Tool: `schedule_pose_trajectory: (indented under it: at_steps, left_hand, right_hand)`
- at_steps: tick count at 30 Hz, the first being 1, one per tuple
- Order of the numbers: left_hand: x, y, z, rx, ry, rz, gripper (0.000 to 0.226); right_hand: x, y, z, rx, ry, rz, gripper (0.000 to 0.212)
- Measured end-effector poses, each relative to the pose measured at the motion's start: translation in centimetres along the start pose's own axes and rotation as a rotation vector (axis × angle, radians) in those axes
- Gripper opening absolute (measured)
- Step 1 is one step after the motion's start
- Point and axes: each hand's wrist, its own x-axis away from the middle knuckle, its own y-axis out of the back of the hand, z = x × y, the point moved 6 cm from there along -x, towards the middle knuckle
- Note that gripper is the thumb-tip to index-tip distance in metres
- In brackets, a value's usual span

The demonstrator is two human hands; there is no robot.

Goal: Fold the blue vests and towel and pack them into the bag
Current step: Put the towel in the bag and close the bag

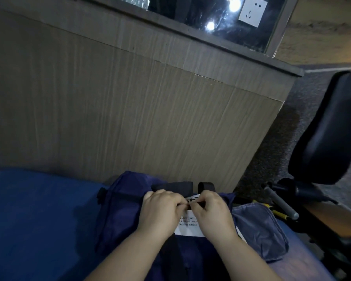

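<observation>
Blue bedding (pixel 39 216) carries the navy bag (pixel 118 216), where my left hand (pixel 160 211) and right hand (pixel 213 213) pinch its zipper pull; I judge fabric could snag. Beside it lies a folded vest (pixel 261 234).

It looked like an office: a wood-grain partition (pixel 130 102), a wall socket (pixel 252 11) above it, a black swivel chair (pixel 324 126) to its right.

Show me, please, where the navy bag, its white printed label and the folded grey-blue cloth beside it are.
navy bag (pixel 118 216): head view, on its bare left side panel.
white printed label (pixel 188 224): head view, on the printed area between the hands.
folded grey-blue cloth (pixel 259 230): head view, on its top face.
</observation>
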Motion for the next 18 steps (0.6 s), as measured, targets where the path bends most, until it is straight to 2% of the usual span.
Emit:
schedule_pose_trajectory:
  at_steps: [7,12,16,18]
  left_hand:
    - [-0.3,-0.4,1.1,0.012,0.08,0.004,0.019]
    - [-0.1,-0.4,1.6,-0.018,0.14,0.027,0.018]
    - [0.5,-0.2,-0.1,-0.095,0.134,0.027,0.018]
    - [0.4,-0.2,-1.9,-0.101,0.072,0.042,0.03]
  right_hand:
    - [-1.2,1.9,-3.0,0.068,-0.168,-0.001,0.01]
    - [-1.4,4.3,-6.9,-0.136,-0.314,-0.048,0.013]
    - [-0.5,4.3,-6.8,-0.266,-0.218,-0.147,0.017]
    - [-0.2,4.2,-6.3,-0.308,-0.153,-0.185,0.019]
